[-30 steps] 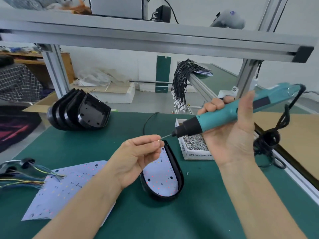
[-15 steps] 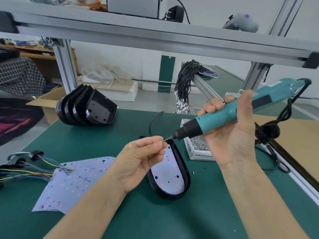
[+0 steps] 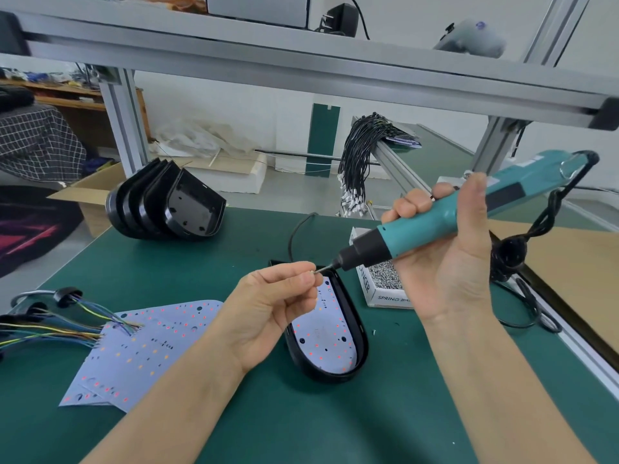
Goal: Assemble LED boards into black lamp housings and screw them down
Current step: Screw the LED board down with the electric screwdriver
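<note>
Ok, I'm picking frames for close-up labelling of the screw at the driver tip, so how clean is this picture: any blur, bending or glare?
Head view: the wide lens bows the aluminium frame beam; light is soft and even, shadows faint, no strong glare; the left hand and electric screwdriver are fairly sharp, the right hand too; the screw is tiny and barely resolved.
</note>
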